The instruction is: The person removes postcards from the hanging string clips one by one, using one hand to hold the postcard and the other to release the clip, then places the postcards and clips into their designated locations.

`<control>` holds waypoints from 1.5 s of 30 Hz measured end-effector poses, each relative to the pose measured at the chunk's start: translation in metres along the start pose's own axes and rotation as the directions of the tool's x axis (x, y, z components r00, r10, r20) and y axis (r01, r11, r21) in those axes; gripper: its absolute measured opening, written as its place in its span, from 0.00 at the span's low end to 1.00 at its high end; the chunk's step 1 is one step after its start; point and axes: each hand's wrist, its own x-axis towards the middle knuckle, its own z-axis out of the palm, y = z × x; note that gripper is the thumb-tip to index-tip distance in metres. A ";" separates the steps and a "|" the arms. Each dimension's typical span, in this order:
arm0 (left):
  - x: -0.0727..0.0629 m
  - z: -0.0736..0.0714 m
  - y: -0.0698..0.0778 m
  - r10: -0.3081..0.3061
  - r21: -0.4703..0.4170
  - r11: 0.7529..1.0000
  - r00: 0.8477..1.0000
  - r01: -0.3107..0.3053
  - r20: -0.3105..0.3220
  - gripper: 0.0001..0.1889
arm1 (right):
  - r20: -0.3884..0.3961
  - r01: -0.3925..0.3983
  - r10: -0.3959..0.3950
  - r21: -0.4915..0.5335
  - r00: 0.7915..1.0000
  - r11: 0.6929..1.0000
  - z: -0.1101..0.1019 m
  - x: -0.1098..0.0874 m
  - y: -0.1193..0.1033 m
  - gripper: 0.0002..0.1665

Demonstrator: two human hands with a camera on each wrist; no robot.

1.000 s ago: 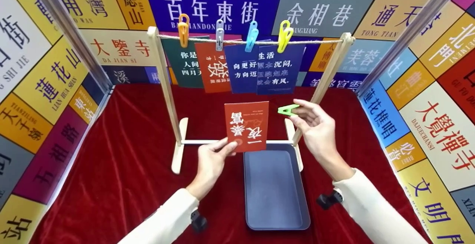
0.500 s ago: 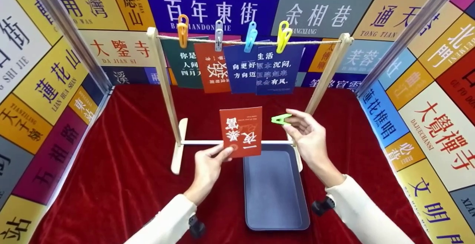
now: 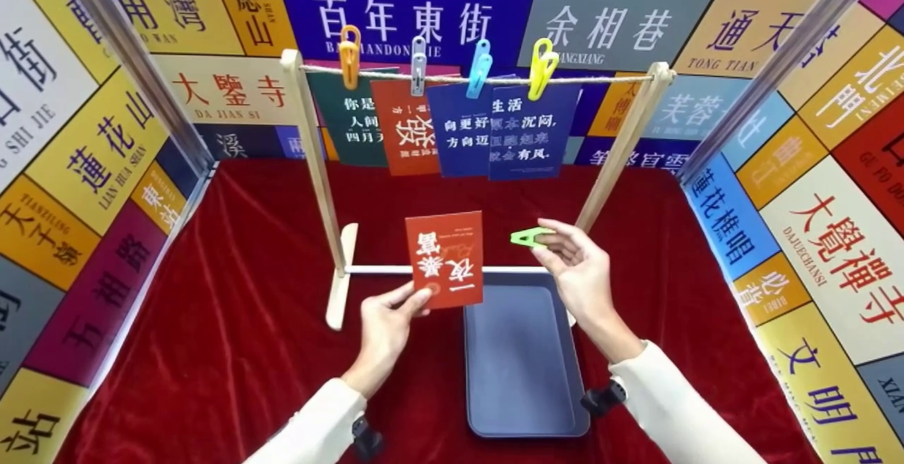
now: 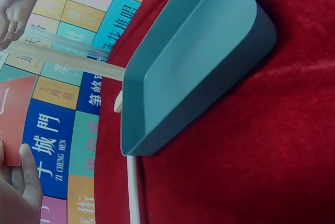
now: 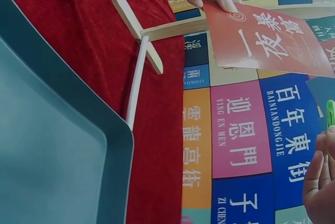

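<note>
My left hand (image 3: 387,323) pinches a red card (image 3: 446,259) by its lower left corner, between thumb and fingers. White characters on the card stand upside down in the head view. To its right, my right hand (image 3: 579,266) pinches a green clothespin (image 3: 530,236), apart from the card. Behind both hands stands a wooden rack with a string (image 3: 593,81). Orange (image 3: 349,58), grey (image 3: 418,66), blue (image 3: 479,68) and yellow (image 3: 542,68) clothespins sit on that string. Green (image 3: 353,118), red (image 3: 406,128) and dark blue cards (image 3: 533,132) hang below them.
A dark grey-blue tray (image 3: 526,365) lies on the red cloth (image 3: 233,294), below and between my hands. The rack's left post (image 3: 316,167) and right post (image 3: 625,146) rise behind. Printed panels (image 3: 402,15) surround the cloth at the back and sides.
Both hands have moved down and to the left, carrying the red card and the green clothespin. The hanging cards, rack and tray stay in place.
</note>
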 end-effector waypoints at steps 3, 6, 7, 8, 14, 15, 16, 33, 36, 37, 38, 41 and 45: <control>0.000 -0.003 -0.005 -0.011 -0.013 1.000 1.000 0.011 -0.015 0.17 | -0.002 -0.011 0.011 0.003 1.000 1.000 0.001 -0.002 0.006 0.23; 0.001 -0.006 -0.011 -0.023 -0.032 0.999 0.999 0.022 -0.026 0.17 | 0.000 -0.021 0.021 0.014 1.000 1.000 0.002 -0.003 0.011 0.24; 0.002 -0.006 -0.012 -0.024 -0.036 0.999 0.999 0.023 -0.030 0.17 | 0.001 -0.023 0.023 0.017 1.000 1.000 0.003 -0.004 0.013 0.24; 0.002 -0.007 -0.013 -0.026 -0.037 0.999 0.999 0.025 -0.034 0.17 | 0.003 -0.024 0.024 0.019 1.000 1.000 0.003 -0.004 0.015 0.24; 0.002 -0.012 -0.022 -0.043 -0.038 0.998 0.998 0.041 -0.050 0.18 | 0.000 -0.049 0.049 -0.008 0.999 0.999 0.000 -0.007 0.025 0.24; 0.001 -0.013 -0.023 -0.045 -0.034 0.998 0.998 0.043 -0.053 0.18 | 0.000 -0.056 0.056 -0.012 0.998 0.998 -0.001 -0.008 0.027 0.24; 0.001 -0.014 -0.025 -0.051 -0.029 0.998 0.997 0.049 -0.059 0.19 | 0.003 -0.064 0.064 -0.018 0.998 0.998 -0.002 -0.008 0.029 0.23; -0.003 -0.024 -0.056 -0.075 -0.026 0.997 0.993 0.073 -0.092 0.18 | 0.005 -0.139 0.140 -0.056 0.990 0.989 -0.002 -0.018 0.068 0.23; -0.003 -0.027 -0.063 -0.083 -0.018 0.996 0.992 0.082 -0.097 0.18 | 0.013 -0.169 0.170 -0.069 0.985 0.983 -0.001 -0.019 0.073 0.23; -0.003 -0.028 -0.065 -0.088 -0.017 0.996 0.991 0.086 -0.099 0.18 | 0.013 -0.179 0.180 -0.070 0.984 0.981 -0.001 -0.020 0.074 0.24; -0.002 -0.029 -0.068 -0.093 -0.017 0.996 0.991 0.092 -0.099 0.18 | 0.012 -0.189 0.190 -0.073 0.982 0.979 -0.001 -0.021 0.076 0.24; -0.001 -0.033 -0.074 -0.112 -0.008 0.994 0.989 0.112 -0.098 0.18 | 0.005 -0.216 0.217 -0.065 0.976 0.974 0.000 -0.024 0.082 0.24; 0.000 -0.039 -0.082 -0.145 0.019 0.989 0.984 0.147 -0.102 0.19 | -0.002 -0.240 0.241 -0.066 0.971 0.968 0.001 -0.029 0.090 0.24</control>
